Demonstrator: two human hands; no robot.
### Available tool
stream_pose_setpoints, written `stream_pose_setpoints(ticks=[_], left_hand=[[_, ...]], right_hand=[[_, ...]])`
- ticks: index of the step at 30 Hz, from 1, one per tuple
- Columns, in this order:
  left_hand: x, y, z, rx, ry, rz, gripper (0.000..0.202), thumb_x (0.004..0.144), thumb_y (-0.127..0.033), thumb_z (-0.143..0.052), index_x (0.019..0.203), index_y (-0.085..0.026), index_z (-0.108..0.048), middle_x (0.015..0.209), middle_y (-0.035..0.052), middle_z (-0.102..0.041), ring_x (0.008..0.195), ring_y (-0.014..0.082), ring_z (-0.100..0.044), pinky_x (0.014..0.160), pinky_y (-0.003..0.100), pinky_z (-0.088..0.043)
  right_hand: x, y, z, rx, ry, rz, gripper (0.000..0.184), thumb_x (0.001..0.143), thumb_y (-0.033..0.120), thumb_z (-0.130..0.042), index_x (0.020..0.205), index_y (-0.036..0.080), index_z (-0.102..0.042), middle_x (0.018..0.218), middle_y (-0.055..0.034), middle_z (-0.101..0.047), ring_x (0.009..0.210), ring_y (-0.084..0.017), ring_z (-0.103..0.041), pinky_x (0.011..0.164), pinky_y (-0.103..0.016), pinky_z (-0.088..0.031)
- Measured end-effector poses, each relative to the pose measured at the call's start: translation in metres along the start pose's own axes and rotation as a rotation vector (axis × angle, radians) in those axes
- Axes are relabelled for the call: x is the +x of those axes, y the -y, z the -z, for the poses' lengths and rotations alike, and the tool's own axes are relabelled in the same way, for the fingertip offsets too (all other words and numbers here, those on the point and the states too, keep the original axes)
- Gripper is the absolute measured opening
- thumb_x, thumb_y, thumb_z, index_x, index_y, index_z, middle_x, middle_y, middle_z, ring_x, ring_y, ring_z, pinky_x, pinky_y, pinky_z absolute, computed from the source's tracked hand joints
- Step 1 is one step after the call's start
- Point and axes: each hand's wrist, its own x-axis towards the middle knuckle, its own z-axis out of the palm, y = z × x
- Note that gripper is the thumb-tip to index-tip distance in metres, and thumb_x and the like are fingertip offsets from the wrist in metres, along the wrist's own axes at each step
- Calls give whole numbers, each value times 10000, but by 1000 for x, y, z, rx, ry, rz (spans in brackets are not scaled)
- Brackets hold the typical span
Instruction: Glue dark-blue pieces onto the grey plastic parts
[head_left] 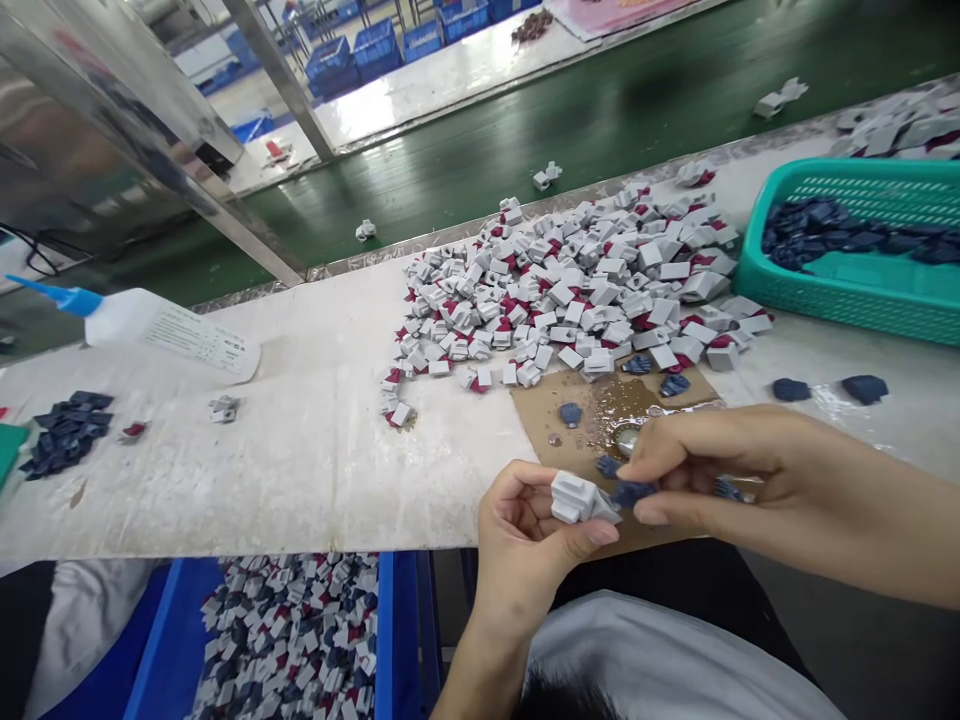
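Observation:
My left hand [525,535] grips a small grey plastic block [577,498] at the table's near edge. My right hand [720,470] pinches a dark blue piece [632,492] and holds it against the block's right end. Both hands hover over a brown cardboard sheet [547,420] wet with glue, where several loose blue pieces [571,413] lie. Behind it spreads a large heap of grey and red blocks [570,290].
A teal basket [847,300] of blue pieces stands at the right. A white glue bottle [165,325] lies at the left, near a small pile of blue pieces [67,430]. A blue bin [394,630] of assembled blocks sits below the table edge. A green conveyor [600,120] runs behind.

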Motion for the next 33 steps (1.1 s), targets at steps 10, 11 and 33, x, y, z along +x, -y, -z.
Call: stream_pose_setpoints(ticks=[10,11,33], left_hand=[[-2,-6,-5,52,55,-158,318,582,-168,-841,748,-150,-571,676,-22,-687,591,72,-644,542,99,-512],[-2,-6,-5,75,71,-171,305,592,-162,-834,753,-151,-576,684,-18,-689,607,83,-652,551,110,-521],[0,14,-7,218,80,-318,283,875,-457,-473,798,-185,-488,664,-23,-422,599,90,-378,555,213,-323]], right_hand=[[0,7,-1,123,152,-81,219,838,382,-566,759,178,-570,614,-4,-571,522,-73,-520,442,-139,-385],[0,8,0,107,167,-65,213,847,372,-552,752,183,-567,603,3,-565,517,-68,-516,438,-134,-375],[21,8,-38,321,-224,-68,487,896,587,-369,903,177,-632,904,-55,-653,838,-139,-607,738,-231,-481]])
